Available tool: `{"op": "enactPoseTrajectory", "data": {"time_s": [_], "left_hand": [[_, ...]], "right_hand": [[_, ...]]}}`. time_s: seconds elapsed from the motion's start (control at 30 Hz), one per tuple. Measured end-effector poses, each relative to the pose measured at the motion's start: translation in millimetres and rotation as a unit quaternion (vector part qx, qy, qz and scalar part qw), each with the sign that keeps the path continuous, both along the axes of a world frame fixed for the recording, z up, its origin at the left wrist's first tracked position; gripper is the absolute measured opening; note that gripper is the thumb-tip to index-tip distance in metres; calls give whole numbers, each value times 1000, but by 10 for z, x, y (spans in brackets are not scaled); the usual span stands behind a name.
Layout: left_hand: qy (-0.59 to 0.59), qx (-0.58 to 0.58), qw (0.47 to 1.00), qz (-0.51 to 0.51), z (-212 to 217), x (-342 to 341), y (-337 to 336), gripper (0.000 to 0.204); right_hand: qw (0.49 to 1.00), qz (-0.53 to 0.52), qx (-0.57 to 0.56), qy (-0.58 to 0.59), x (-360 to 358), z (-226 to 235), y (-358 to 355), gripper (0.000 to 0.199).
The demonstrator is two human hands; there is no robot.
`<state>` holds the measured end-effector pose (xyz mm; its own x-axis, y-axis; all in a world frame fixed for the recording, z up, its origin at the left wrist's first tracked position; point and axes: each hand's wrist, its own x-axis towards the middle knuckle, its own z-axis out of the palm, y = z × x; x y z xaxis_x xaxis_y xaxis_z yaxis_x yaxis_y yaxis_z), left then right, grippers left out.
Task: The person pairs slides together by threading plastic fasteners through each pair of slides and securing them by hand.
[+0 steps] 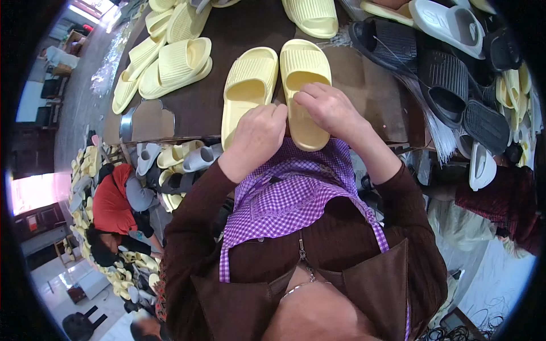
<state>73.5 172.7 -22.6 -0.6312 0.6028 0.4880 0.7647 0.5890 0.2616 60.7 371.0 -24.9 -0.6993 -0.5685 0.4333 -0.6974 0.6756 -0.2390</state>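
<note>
Two pale yellow slippers lie side by side on the dark table in front of me, toes pointing away. My left hand [257,132] is closed over the heel half of the left slipper [250,68], its fingers curled near the inner edge. Across the footbed of the right slipper [307,59] lies my right hand [331,107], with its fingertips pinched together just below the ribbed strap. Whatever either hand has between its fingers is hidden.
More yellow slippers [176,68] are heaped at the table's left, and another yellow slipper [313,17] lies beyond the pair. Black slides [443,85] and a white slide [446,25] pile up at right. At lower left, a person in red [111,196] bends beside heaped footwear.
</note>
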Motion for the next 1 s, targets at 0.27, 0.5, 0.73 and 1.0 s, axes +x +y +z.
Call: {"op": "enactPoseTrajectory", "data": {"time_s": [0.27,0.5,0.73,1.0], "left_hand": [[-25,-80,995,59,-75,-252,127,5],[-24,-51,996,63,-121,-312,158,7],[-12,-109,991,82,-110,-282,160,3],[-12,-41,996,77,-150,-279,137,8]], "right_hand": [[995,-24,-91,-12,-103,192,73,26],[958,-165,-212,-101,-673,224,331,19],[960,-173,-102,-193,-1147,112,83,24],[951,-144,-19,-274,-1376,42,-74,30]]}}
